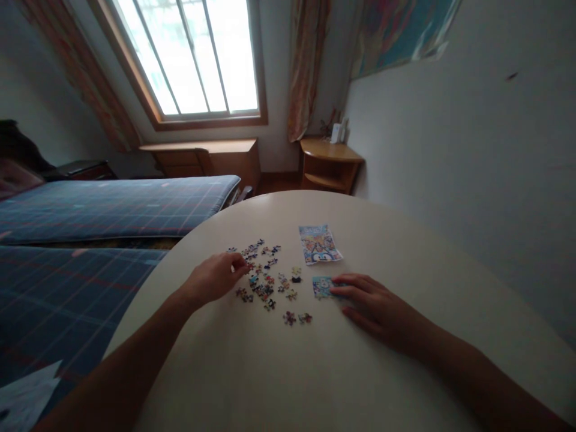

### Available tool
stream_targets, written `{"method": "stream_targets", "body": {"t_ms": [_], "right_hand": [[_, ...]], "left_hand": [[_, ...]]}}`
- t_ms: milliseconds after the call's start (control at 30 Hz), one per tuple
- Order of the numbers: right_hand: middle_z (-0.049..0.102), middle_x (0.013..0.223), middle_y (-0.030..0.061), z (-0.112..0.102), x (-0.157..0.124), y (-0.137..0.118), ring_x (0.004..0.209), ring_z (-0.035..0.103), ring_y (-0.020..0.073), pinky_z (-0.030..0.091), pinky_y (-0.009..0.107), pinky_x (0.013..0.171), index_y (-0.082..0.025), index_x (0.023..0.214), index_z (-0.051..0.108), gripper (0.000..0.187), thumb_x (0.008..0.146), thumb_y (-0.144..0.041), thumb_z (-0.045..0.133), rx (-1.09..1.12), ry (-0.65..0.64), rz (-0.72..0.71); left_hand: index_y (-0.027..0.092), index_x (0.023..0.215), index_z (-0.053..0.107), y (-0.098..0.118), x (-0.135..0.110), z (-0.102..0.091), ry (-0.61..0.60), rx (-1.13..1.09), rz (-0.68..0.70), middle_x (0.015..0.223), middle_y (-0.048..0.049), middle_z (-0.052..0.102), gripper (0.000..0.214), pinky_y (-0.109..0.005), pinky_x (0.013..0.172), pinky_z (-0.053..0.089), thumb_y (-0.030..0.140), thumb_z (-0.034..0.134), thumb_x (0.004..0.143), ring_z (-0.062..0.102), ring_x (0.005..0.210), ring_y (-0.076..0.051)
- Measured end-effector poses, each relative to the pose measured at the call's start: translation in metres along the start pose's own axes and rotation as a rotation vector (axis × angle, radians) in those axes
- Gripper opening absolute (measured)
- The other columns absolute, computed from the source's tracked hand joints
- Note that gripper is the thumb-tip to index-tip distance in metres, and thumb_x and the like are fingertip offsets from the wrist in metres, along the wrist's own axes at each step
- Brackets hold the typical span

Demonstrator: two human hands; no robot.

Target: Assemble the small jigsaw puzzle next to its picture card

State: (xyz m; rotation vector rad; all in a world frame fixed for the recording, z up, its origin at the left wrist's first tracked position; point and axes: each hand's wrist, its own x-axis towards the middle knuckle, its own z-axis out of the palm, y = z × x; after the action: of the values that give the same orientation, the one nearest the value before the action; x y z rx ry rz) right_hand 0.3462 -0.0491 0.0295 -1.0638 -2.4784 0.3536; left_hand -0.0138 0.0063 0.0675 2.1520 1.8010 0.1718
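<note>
My left hand (216, 277) is at the left side of a scatter of loose jigsaw puzzle pieces (263, 291). Its thumb and fingers are pinched together at a small puzzle piece (250, 267), partly hidden by the fingertips. On the right, my right hand (371, 303) lies with its fingers stretched out over a joined section of the puzzle (321, 287), bluish and roughly rectangular. The fingers cover its right part. Two pieces (297, 318) lie apart from the scatter, nearer to me. Beyond the joined section is a colourful printed packet or sheet (319, 246).
Everything lies on a cream table (270, 378) with a rounded far edge. A bed with a blue plaid cover (112, 204) stands at the left, papers (29, 393) on its near part. A white wall (450, 156) runs along the right. A wooden corner shelf (330, 150) stands behind.
</note>
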Motion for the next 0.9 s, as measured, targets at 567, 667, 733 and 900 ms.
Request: {"method": "stream_targets", "body": {"t_ms": [567, 667, 733, 900], "right_hand": [[0.060, 0.134, 0.0121, -0.001, -0.002, 0.003, 0.126, 0.054, 0.0262, 0.048, 0.050, 0.104, -0.024, 0.127, 0.060, 0.032, 0.096, -0.028, 0.052, -0.019, -0.021, 0.000], [0.060, 0.134, 0.0117, -0.002, -0.001, 0.003, 0.126, 0.054, 0.0260, 0.048, 0.049, 0.104, -0.025, 0.126, 0.060, 0.032, 0.095, -0.028, 0.052, -0.015, -0.029, -0.009], [0.060, 0.134, 0.0117, -0.002, 0.000, 0.002, 0.126, 0.055, 0.0261, 0.048, 0.049, 0.104, -0.025, 0.126, 0.060, 0.032, 0.095, -0.028, 0.052, -0.009, -0.029, -0.012], [0.059, 0.134, 0.0131, -0.004, 0.003, 0.003, 0.125, 0.055, 0.0268, 0.048, 0.050, 0.103, -0.023, 0.126, 0.061, 0.032, 0.096, -0.030, 0.051, -0.010, -0.048, -0.009]], "left_hand": [[0.019, 0.082, 0.069, -0.009, 0.004, -0.001, -0.087, 0.055, -0.056, 0.074, -0.0031, 0.070, 0.027, -0.025, 0.056, 0.034, 0.041, 0.053, 0.086, 0.061, 0.065, -0.017], [0.022, 0.095, 0.068, -0.010, 0.004, -0.001, -0.051, 0.027, -0.092, 0.083, -0.0032, 0.074, 0.025, -0.025, 0.058, 0.037, 0.042, 0.057, 0.084, 0.066, 0.072, -0.019], [0.022, 0.094, 0.067, -0.009, 0.003, -0.002, -0.056, 0.024, -0.108, 0.082, -0.0032, 0.075, 0.025, -0.025, 0.058, 0.038, 0.043, 0.058, 0.084, 0.067, 0.073, -0.019], [0.021, 0.084, 0.069, -0.007, -0.001, -0.010, -0.054, -0.020, -0.097, 0.074, -0.0017, 0.074, 0.026, -0.025, 0.059, 0.040, 0.044, 0.057, 0.086, 0.067, 0.069, -0.018]]}}
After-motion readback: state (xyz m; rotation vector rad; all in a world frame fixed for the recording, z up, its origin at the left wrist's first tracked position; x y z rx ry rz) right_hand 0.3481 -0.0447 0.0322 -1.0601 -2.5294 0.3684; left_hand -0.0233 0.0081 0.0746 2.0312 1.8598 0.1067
